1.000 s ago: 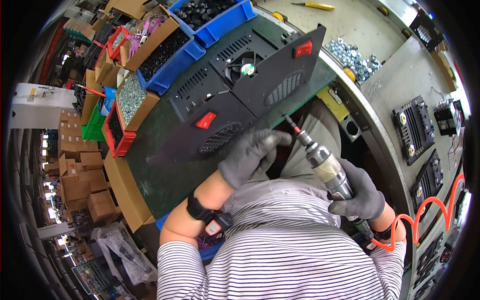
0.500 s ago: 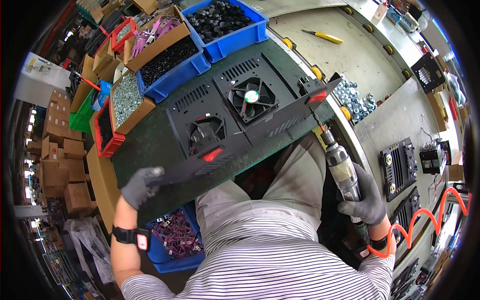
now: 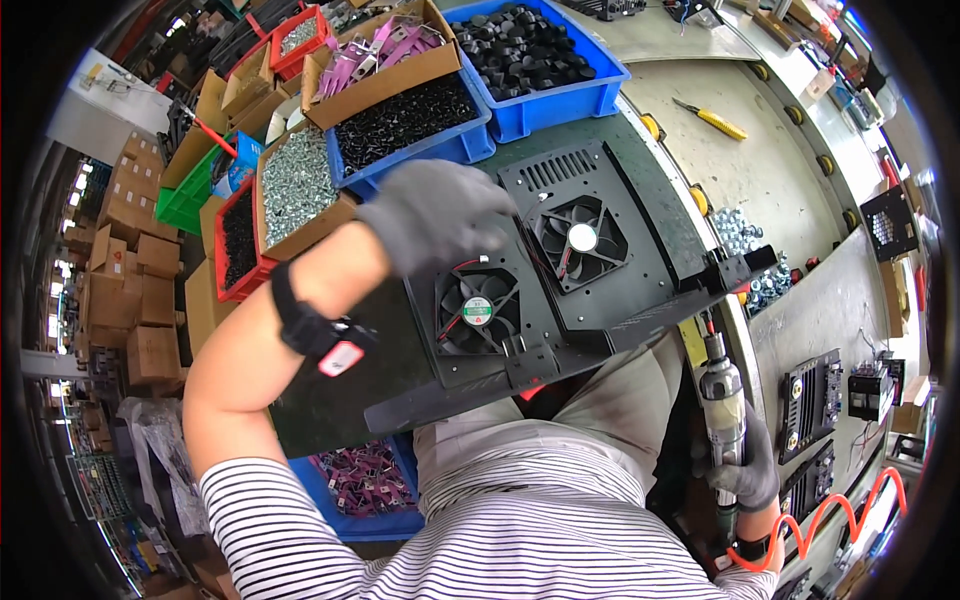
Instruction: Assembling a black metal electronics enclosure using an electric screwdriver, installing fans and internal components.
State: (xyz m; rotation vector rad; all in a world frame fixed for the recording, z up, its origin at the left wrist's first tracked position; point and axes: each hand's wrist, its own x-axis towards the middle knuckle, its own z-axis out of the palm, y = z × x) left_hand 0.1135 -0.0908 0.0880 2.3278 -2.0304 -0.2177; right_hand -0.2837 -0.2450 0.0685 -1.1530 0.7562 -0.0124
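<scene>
My left hand (image 3: 435,215) wears a grey glove and hangs over the upper left of two black metal panels, close to the blue bin of black screws (image 3: 405,125). Its fingers look bent but are smeared by motion, so I cannot tell whether they hold anything. The left panel (image 3: 455,370) carries a black fan (image 3: 478,312); another fan (image 3: 580,240) sits on the right panel (image 3: 640,215). Off the panels' right side, my gloved right hand (image 3: 750,470) is closed around an air screwdriver (image 3: 724,410), its bit pointing up and away from me.
A blue bin of black round parts (image 3: 535,55), a carton of silver screws (image 3: 298,185) and a red bin (image 3: 240,240) line the bench's far left. A blue bin of purple parts (image 3: 365,480) sits below. An orange coiled hose (image 3: 845,515) runs right. A yellow cutter (image 3: 712,120) lies beyond.
My left hand has left the left panel's near corner and swung up over the panels. The panels' front flanges have tipped, showing the fans more squarely. The screwdriver has drawn away from the right panel.
</scene>
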